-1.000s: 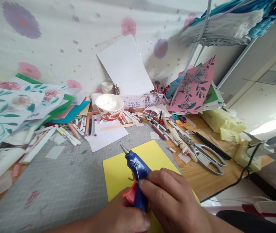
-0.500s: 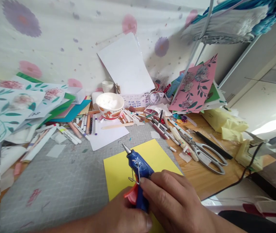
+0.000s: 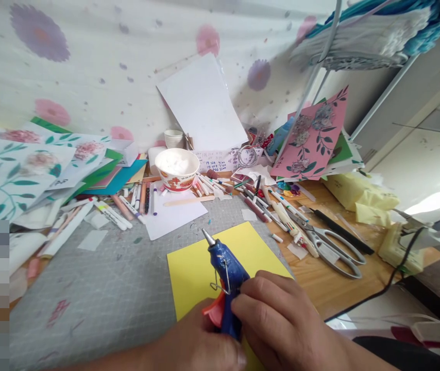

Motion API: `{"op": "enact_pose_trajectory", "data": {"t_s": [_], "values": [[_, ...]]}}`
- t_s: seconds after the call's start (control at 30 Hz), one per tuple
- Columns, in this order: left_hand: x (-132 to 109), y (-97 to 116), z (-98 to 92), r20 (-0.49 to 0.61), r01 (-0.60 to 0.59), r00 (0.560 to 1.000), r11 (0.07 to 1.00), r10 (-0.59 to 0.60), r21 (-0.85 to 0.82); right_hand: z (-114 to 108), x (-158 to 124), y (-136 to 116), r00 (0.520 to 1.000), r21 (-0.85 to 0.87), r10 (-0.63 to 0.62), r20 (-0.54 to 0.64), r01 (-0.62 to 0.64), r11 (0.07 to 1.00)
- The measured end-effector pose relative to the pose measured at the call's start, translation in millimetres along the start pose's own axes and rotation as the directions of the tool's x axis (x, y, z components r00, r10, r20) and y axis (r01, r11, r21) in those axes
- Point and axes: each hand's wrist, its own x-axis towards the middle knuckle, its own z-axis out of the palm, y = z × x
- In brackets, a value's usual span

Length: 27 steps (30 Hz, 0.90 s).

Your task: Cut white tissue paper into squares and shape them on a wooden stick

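A blue hot glue gun [image 3: 230, 265] with an orange trigger [image 3: 215, 310] and a bent wire stand [image 3: 220, 281] is held over a sheet of yellow paper [image 3: 189, 273]. Its metal nozzle points up and away, slightly left. My left hand [image 3: 204, 340] is wrapped round the handle, below the trigger. My right hand [image 3: 282, 314] is closed against the right side of the gun, its fingers curled; their tips are partly hidden. Under the yellow paper lies a grey cutting mat [image 3: 104, 288].
Behind stands a paper bowl [image 3: 176, 170] with white stuff in it, among several markers [image 3: 114, 215]. Large scissors [image 3: 332, 247] lie at the right, near a black cable [image 3: 390, 288]. Flower-decorated sheets [image 3: 19, 165] are stacked left; a pink flower card [image 3: 312, 139] leans at the right.
My right fingers have drawn back from the wire stand toward the rear of the glue gun. The gun has shifted a little to the right; the view has also moved slightly.
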Motion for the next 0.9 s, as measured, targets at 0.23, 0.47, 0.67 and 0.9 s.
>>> {"op": "enact_pose_trajectory", "data": {"t_s": [0.23,0.47,0.67,0.9], "values": [[-2.4,-10.6,1.4,0.006,0.016,1.0,1.0,-0.016,-0.01,4.6,-8.4,3.2,0.993,-0.09,-0.036,-0.113,0.026,0.996],[-2.9,-10.1,0.4,0.016,0.015,1.0,1.0,-0.015,-0.007,7.4,-8.4,2.1,0.992,-0.048,-0.049,-0.115,0.044,0.998],[-0.7,-8.8,-3.6,0.011,-0.019,1.0,1.0,0.019,0.004,12.4,-12.2,4.2,0.988,-0.054,-0.019,-0.154,0.01,0.998],[1.8,-6.0,-3.0,0.008,-0.07,0.998,0.996,0.07,0.059,12.0,-10.1,1.7,0.982,-0.023,0.02,-0.189,-0.025,0.999]]}}
